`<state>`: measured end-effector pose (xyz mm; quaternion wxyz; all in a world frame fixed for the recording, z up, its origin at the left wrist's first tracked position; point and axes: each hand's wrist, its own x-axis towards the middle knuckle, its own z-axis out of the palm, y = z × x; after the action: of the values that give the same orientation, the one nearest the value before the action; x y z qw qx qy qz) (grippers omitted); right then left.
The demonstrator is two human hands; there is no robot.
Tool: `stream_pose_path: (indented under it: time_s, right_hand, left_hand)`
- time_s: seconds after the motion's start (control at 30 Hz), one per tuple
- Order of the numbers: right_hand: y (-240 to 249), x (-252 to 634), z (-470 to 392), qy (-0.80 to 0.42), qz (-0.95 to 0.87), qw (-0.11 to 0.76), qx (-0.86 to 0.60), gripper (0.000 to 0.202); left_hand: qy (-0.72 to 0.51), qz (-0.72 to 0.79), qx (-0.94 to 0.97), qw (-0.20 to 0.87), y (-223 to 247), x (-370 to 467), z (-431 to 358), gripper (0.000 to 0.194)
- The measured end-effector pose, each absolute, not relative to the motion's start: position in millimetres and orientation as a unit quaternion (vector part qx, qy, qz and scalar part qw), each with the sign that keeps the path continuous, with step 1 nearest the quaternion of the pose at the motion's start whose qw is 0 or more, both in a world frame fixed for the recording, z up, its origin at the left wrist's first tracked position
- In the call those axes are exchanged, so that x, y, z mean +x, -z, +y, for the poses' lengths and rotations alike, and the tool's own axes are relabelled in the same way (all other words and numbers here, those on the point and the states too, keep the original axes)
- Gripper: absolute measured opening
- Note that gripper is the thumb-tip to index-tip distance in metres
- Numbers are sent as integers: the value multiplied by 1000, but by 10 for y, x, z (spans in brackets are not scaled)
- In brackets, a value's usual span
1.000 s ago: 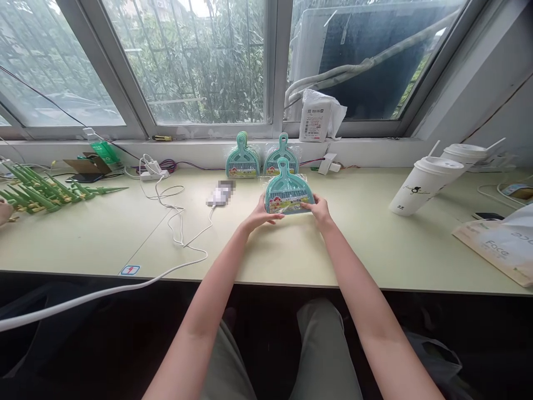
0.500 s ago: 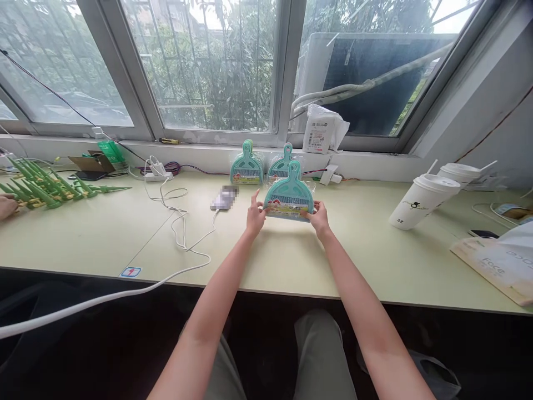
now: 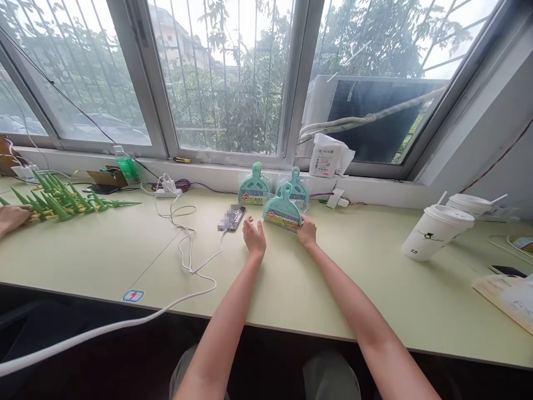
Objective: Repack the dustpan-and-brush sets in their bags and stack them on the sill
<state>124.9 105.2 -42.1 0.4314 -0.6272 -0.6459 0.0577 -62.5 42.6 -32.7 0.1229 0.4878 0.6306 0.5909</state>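
A packaged teal dustpan-and-brush set (image 3: 281,211) stands tilted on the table, handle up, a colourful label across its lower part. My right hand (image 3: 307,230) grips its lower right edge, fingers closed on it. To its left, my left hand (image 3: 255,238) is apart from the set, fingers raised and spread, with nothing in them. Behind stand further wrapped teal dustpan sets (image 3: 255,186), stacked on the left, and another teal set (image 3: 297,189) on the right, partly covered by the held one.
A phone (image 3: 235,218) on a white cable (image 3: 195,271) lies left of my hands. White cups (image 3: 437,230) stand at the right, near a tissue pack (image 3: 506,297). Green spiky pieces (image 3: 62,203) lie far left beside another person's hand (image 3: 14,218). Behind are a power strip (image 3: 169,189) and windowsill.
My left hand has let go of the dustpan set and moved away from it. The set has shifted back, closer to the others, in my right hand. The view has tilted up.
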Motion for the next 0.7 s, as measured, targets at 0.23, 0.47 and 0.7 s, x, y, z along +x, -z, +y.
stream_pose_path:
  time_s: [0.23,0.47,0.7]
  right_hand:
    - [384,688,1866,-53,-665,405,-625,27]
    - [460,128,2436,-74,-673,434,-595,46]
    - [472,-172,2650,-54,-638,470,-608,48]
  left_hand:
    - [-630,605,441,206,368,-686,541,16]
    - [-614,609,419,276,368,-688,615,15]
    - [-605,610,415,299,347,-686,609,19]
